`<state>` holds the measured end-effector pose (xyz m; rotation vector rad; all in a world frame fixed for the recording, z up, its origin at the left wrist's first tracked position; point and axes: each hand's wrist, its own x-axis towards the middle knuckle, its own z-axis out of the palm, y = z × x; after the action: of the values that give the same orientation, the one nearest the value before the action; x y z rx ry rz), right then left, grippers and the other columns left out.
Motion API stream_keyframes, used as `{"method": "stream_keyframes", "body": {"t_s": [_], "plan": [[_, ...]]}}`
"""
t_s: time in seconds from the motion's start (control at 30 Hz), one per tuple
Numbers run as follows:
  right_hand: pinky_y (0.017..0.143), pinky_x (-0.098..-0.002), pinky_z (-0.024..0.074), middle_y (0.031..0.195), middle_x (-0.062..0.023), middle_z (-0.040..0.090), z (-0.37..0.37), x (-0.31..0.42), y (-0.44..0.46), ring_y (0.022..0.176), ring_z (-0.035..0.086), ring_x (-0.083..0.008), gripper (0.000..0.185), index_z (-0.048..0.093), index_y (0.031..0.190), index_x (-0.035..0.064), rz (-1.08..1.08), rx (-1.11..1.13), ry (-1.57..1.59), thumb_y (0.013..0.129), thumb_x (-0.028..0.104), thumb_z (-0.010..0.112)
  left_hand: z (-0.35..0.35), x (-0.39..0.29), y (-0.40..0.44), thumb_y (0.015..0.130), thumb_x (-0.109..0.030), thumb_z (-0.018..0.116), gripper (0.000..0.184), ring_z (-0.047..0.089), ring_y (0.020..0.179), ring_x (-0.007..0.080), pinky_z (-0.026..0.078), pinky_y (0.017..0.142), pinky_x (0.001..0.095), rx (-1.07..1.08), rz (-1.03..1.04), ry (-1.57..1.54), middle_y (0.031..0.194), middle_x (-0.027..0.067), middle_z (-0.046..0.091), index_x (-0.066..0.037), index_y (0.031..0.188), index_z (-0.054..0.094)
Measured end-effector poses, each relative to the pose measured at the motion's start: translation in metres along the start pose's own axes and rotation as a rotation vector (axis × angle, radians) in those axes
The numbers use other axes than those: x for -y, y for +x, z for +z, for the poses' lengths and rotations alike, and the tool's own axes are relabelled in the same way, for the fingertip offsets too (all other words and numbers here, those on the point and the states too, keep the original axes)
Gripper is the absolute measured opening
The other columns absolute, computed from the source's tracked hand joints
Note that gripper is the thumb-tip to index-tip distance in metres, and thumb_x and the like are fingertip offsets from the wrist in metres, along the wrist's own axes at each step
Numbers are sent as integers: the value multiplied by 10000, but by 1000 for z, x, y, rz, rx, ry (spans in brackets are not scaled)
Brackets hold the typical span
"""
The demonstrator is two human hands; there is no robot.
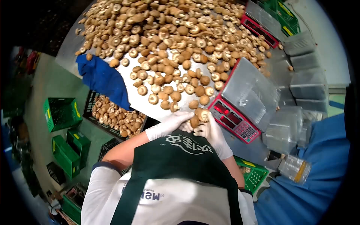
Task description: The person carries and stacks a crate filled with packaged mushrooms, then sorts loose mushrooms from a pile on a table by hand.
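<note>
Both of my hands wear white gloves and meet at the front edge of the metal table [140, 101], close to my dark green apron [168, 157]. My right hand [210, 132] is closed on brown-capped mushrooms [202, 114], one with its pale stem side showing. My left hand [170, 124] has its fingers curled against a mushroom [194, 122] between the two hands; its inner fingers are partly hidden. Just beyond my fingertips lie loose mushrooms [175, 96], scattered caps up and stems up. To the right of my right hand is a red scale [235, 122] with a lit display.
A large mushroom heap [161, 26] covers the far table. A blue cloth [103, 80] hangs over the left edge above a black crate of mushrooms [116, 116]. Clear plastic trays [285, 125] stack at right, near a second scale [260, 28]. Green crates [65, 155] stand on the floor.
</note>
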<state>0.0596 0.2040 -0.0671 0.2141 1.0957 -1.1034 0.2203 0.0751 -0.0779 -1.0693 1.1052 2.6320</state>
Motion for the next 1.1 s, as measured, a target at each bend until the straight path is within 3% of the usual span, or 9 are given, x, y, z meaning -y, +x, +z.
{"method": "stream_keyframes", "body": {"t_s": [0.13, 0.3, 0.43, 0.5, 0.6, 0.73, 0.9, 0.97, 1.1], "plan": [[687, -282, 553, 1014, -113, 622, 23, -1, -2, 756, 626, -162, 373, 492, 1250, 18, -293, 20, -293, 1049, 317, 395, -3, -3, -16, 981, -355, 516, 384, 647, 923, 150, 522, 765, 268, -91, 28, -94, 1054, 52, 650, -60, 1226, 538], [794, -293, 537, 1099, -90, 613, 75, 6, 11, 838, 648, -163, 401, 492, 1268, -29, -465, 124, -613, 1004, 273, 508, -74, 15, -78, 968, -357, 494, 428, 659, 890, 214, 533, 796, 296, -85, 222, -335, 1066, 175, 671, 22, 1148, 582], [912, -314, 503, 1331, -177, 531, 142, -4, 10, 1044, 627, -206, 603, 380, 1403, -36, -695, 443, -1128, 928, 243, 623, -141, 20, -158, 927, -399, 539, 331, 568, 711, 118, 462, 629, 244, -998, 510, -200, 864, 50, 614, -76, 980, 589], [962, -320, 477, 1385, -237, 488, 151, -15, 21, 1159, 585, -226, 653, 326, 1444, -45, -818, 458, -1401, 926, 212, 629, -154, 13, -186, 928, -249, 583, 200, 539, 767, 73, 433, 639, 222, -1274, 707, -66, 877, 3, 581, -77, 1030, 590], [999, -336, 453, 1409, -203, 467, 158, -14, 26, 1203, 559, -252, 622, 272, 1482, -4, -363, 568, -990, 974, 209, 560, -106, -17, -181, 832, -167, 698, 324, 575, 903, 152, 480, 786, 263, -1251, 815, 464, 1012, 46, 584, -45, 1109, 581], [944, -318, 495, 1327, -176, 516, 140, -13, 33, 1115, 596, -226, 557, 269, 1491, 9, -200, 534, -315, 992, 140, 480, -35, -23, -113, 675, -171, 822, 679, 538, 1151, 345, 413, 1010, 427, -753, 878, 953, 1206, 176, 564, -31, 1272, 530], [806, -325, 529, 1143, -149, 600, 97, 77, -27, 845, 643, -199, 473, 452, 1404, 26, -887, -185, -630, 945, 135, 489, -26, -34, -87, 808, -187, 727, 692, 397, 1348, 351, 315, 1120, 422, -524, 912, 955, 1406, 203, 448, -4, 1399, 419], [858, -313, 509, 1178, -139, 592, 51, 110, -44, 916, 621, -188, 452, 446, 1418, 55, -1214, -578, -743, 971, 104, 487, -53, -29, -77, 844, -164, 682, 602, 415, 1334, 335, 325, 1111, 414, -645, 842, 900, 1402, 195, 455, -35, 1384, 447], [1057, -332, 377, 1359, -138, 532, -91, 145, -41, 1237, 513, -234, 464, 465, 1402, 27, -1181, -906, -1069, 948, 78, 546, -104, -46, -48, 867, -142, 646, 499, 450, 1299, 329, 360, 1085, 397, -820, 840, 871, 1353, 187, 489, -48, 1332, 493]]}}
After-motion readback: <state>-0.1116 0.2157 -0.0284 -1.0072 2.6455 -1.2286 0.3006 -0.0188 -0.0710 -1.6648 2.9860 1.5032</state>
